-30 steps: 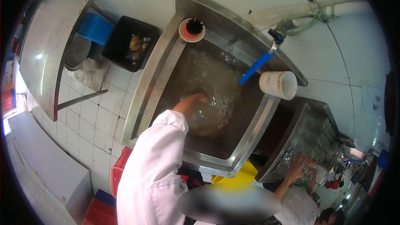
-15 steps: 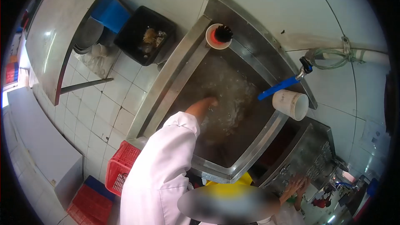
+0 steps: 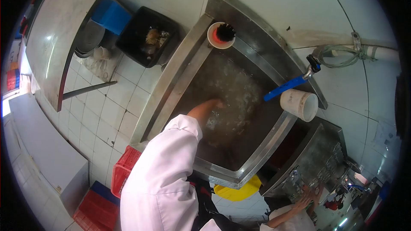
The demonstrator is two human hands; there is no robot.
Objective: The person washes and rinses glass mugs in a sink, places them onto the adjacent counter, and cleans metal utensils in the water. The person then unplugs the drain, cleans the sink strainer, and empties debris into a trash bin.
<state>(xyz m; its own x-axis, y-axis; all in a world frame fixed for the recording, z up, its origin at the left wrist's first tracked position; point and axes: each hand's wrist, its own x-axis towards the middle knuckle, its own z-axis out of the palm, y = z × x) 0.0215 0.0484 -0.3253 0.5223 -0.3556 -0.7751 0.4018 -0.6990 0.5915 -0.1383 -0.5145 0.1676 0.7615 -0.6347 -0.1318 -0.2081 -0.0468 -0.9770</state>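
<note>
My left hand reaches into the murky water of a metal sink. Its wrist and part of the back show at the surface; the fingers are under water, so whether they hold anything is hidden. Ripples and bubbles surround it. A white sleeve covers the arm. My right hand is out of view. On the sink's top corner sits a white cup with a black-bristled brush. At the right edge are a blue tap lever and a white tub lying tilted.
A black bin with scraps and a blue container are at upper left by a metal table. Red crates and a yellow container lie below. Another person's hands are over a metal counter at lower right.
Since a second ago the view has shifted, so the sink appears further right. My left hand stays in the water. The yellow container shows more fully, and the other person's hands have moved along the counter.
</note>
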